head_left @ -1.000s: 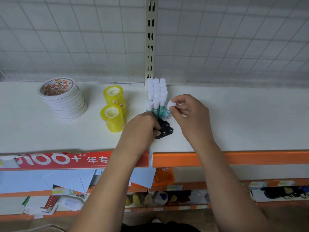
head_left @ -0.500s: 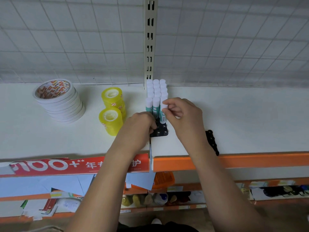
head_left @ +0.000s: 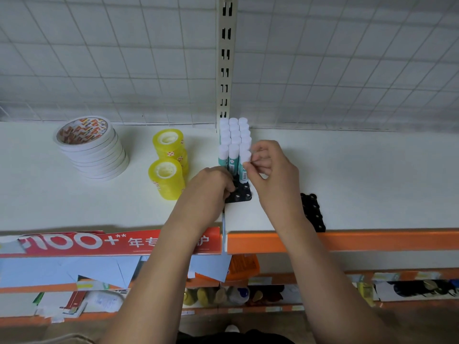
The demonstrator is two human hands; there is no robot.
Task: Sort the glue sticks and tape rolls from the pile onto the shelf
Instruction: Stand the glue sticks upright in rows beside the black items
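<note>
On the white shelf [head_left: 372, 184], a stack of white tape rolls [head_left: 92, 150] sits far left, with yellow tape rolls [head_left: 169, 167] beside it. The left hand [head_left: 211, 188] curls its fingers on the black tray [head_left: 242, 196] holding upright glue sticks [head_left: 234, 135]. The right hand [head_left: 272, 175] pinches one glue stick [head_left: 244, 170] upright at the block's front right, and a second black tray [head_left: 313, 214] lies beside its wrist.

Both bare forearms stretch forward, hands close together. The left hand [head_left: 211, 188] curls knuckles-up, gripping a black tray [head_left: 240, 195]. The right hand [head_left: 272, 175] pinches a glue stick [head_left: 244, 167] between thumb and fingertips.
</note>
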